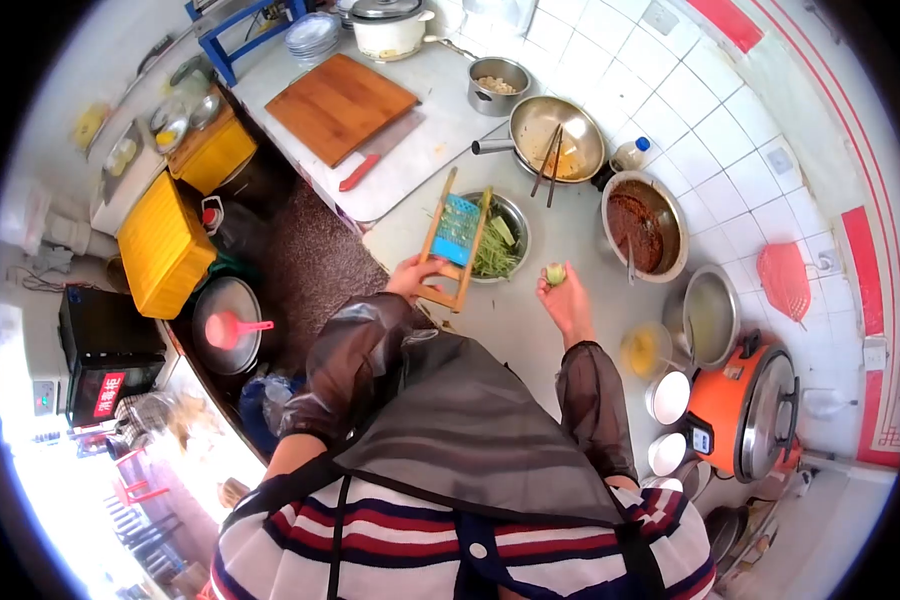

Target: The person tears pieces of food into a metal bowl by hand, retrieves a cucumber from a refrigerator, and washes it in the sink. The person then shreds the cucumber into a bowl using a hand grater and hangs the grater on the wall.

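My left hand (pixel 416 279) grips the lower end of a wooden-framed grater (pixel 457 222) with a blue plate. The grater leans over the left side of a metal bowl (pixel 514 212) that holds green shreds (pixel 494 255) and a pale green piece. To the right of the bowl, my right hand (pixel 567 300) holds a small pale green vegetable piece (pixel 555 272) at its fingertips, apart from the grater.
A cutting board (pixel 342 108) and a red-handled knife (pixel 360 172) lie at the upper left. Along the wall stand a wok (pixel 580 120) with chopsticks, a bowl of red paste (pixel 638 225), a steel pot (pixel 715 310) and an orange cooker (pixel 728 400). White bowls (pixel 667 398) are at the right.
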{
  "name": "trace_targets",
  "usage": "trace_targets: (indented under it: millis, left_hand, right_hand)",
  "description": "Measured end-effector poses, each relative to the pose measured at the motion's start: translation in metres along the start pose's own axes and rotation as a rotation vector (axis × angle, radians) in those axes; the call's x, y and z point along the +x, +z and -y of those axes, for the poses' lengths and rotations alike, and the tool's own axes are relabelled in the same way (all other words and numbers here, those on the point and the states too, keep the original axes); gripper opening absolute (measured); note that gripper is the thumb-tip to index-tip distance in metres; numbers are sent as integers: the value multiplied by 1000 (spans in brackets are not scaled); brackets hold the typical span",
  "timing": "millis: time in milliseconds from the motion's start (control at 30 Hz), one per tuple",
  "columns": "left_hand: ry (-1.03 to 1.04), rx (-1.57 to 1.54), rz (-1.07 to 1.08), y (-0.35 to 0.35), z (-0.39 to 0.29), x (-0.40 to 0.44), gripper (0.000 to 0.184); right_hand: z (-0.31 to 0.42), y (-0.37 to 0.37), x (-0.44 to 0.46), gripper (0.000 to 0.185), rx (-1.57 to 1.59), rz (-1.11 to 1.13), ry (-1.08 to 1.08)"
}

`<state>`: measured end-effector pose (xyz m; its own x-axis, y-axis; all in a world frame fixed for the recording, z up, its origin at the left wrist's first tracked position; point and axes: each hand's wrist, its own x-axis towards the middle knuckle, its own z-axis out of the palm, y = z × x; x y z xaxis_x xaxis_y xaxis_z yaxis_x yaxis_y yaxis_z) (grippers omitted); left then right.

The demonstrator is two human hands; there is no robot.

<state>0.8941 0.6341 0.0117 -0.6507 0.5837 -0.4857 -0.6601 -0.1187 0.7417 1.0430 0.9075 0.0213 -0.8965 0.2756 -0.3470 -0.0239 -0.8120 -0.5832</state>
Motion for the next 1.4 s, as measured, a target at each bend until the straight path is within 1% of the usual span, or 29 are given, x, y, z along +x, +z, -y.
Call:
trace_targets:
  millis: [33, 67, 133, 200, 267, 300, 367, 400, 467, 500, 567, 600, 633, 667, 700, 767, 833, 867, 900, 967, 1000, 1033, 1067, 1100, 1133, 1233, 1267, 1333, 1400]
  left_hand:
    - [-7, 9, 1, -2, -4, -3, 24]
    - [19, 72, -56, -5, -8, -6, 23]
    - [47, 140, -111, -1, -14, -11, 21]
    - [95, 167, -140, 3, -18, -17, 21]
    - [102, 157, -149, 5, -11, -16, 21]
    - [113, 143, -158, 7, -9, -16, 21]
    - [96, 106, -174, 10, -9, -21, 20]
    - [69, 63, -191, 9, -9, -24, 19]
    - [69, 0, -196, 2, -12, -36, 17]
    - [54, -44, -203, -3, -13, -42, 16]
    - [20, -129, -185, -19, -6, -55, 16]
    - [-7, -208, -171, -17, -10, -66, 15]
    - [4, -218, -154, -21, -10, -73, 15]
    - [29, -234, -161, -26, -9, -83, 17]
    - [47, -277, -212, -21, -17, -99, 17]
    - [166, -402, -264, -13, -30, -134, 18]
    - [308, -493, -263, -13, -36, -171, 19]
    - [347, -511, -262, -9, -39, -190, 19]
    - [398, -528, -312, -8, -40, -207, 18]
    - [479, -576, -353, -4, -47, -242, 17]
    - [519, -589, -378, -2, -48, -257, 17]
    - [539, -594, -398, 0, -50, -269, 17]
    - [581, -575, -423, 4, -48, -275, 16]
    - [617, -560, -447, 4, -48, -281, 16]
    - [627, -555, -458, 2, -47, -284, 16]
    - [598, -416, -556, -7, -46, -282, 17]
    - [577, -415, -527, -10, -43, -278, 17]
    - [529, -361, -605, -15, -40, -253, 16]
    - [461, -305, -506, -22, -22, -211, 15]
  right_hand:
    - [-7, -16, 4, 25, 57, -32, 84]
    - [-15, -25, 10, 25, 66, -37, 82]
    - [-23, -30, 37, 29, -1049, -160, -44]
    - [-34, -2, 73, 26, -1749, -200, -563]
    - [-35, 37, 99, 27, -1906, -192, -633]
    - [-40, 37, 118, 27, -1901, -189, -643]
    - [-55, 32, 153, 30, -2169, -237, -521]
    - [-55, 33, 161, 30, -2166, -222, -532]
    - [-43, 44, 157, 28, -2117, -121, -242]
    - [-35, 44, 155, 30, -2072, -89, -320]
    - [-24, 30, 153, 29, -1634, -171, -288]
    - [-16, 22, 150, 27, -1662, -137, -435]
    - [-5, 28, 135, 27, -1329, -126, -184]
    - [5, 58, 105, 25, -1118, -156, -87]
    - [8, 61, 100, 23, -851, -38, -1]
    - [-3, 88, 86, 17, -692, 12, 105]
    - [-43, 122, 76, 12, -731, 16, 226]
    - [-72, 123, 81, 11, -688, 71, 348]
    - [-105, 144, 67, 13, -809, 172, 430]
    - [-169, 212, 7, 21, -772, 398, 617]
    - [-184, 255, -39, 33, -775, 842, 605]
    - [-197, 284, -69, 33, -726, 1109, 608]
    - [-206, 304, -93, 33, -656, 1258, 659]
    - [-214, 314, -103, 34, -613, 1249, 733]
    - [-220, 316, -102, 34, -574, 1170, 801]
    - [-221, 292, -68, 35, -470, 828, 893]
    - [-214, 277, -54, 35, -447, 719, 874]
    - [-191, 249, -39, 36, -407, 546, 777]
    - [-151, 218, -38, 36, -381, 443, 630]
